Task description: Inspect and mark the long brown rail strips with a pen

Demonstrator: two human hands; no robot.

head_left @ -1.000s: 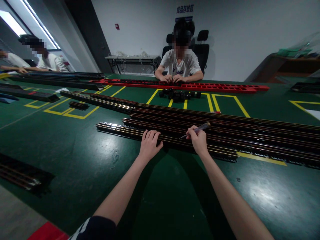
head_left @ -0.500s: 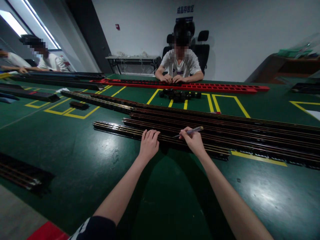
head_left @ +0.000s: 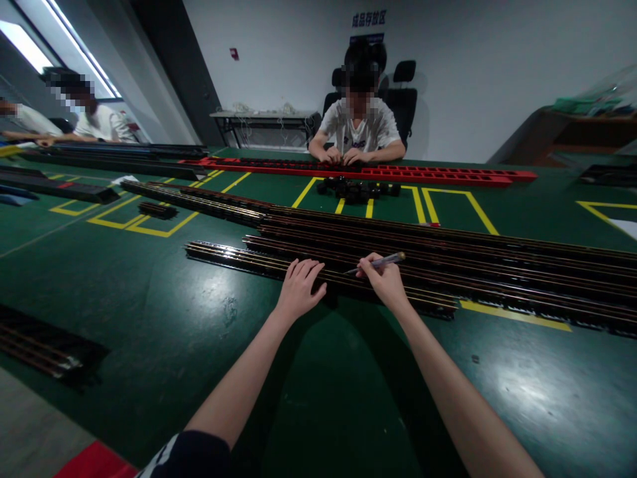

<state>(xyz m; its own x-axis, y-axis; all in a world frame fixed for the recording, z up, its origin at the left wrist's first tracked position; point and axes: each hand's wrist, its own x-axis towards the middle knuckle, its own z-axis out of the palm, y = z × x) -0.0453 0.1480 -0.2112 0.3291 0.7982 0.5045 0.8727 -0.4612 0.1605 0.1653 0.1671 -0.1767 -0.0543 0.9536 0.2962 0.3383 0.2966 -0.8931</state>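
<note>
The nearest black rail [head_left: 233, 255], a long strip with thin brass-coloured lines, lies crosswise on the green table in front of me. My left hand [head_left: 300, 287] rests over its near edge, fingers stretched forward and thumb spread apart. In my right hand [head_left: 384, 279] is a slim grey pen-like tool [head_left: 385, 260], pinched between thumb and fingers. Its thin tip points left and down at the rail; whether it touches cannot be made out. Just behind lie several more black rails [head_left: 497, 265], side by side and close to the nearest one.
Across the table [head_left: 164, 332], a person [head_left: 361, 126] works with both hands at a red slotted rack [head_left: 448, 174]. Small black parts [head_left: 355, 190] are heaped before it. A short black piece [head_left: 158, 210] lies left, with another dark rail [head_left: 44, 345] near the left edge. Two people sit far left.
My left hand has shifted slightly right along the rail, and its thumb has spread away from the fingers. My right hand and the pen-like tool look almost unmoved.
</note>
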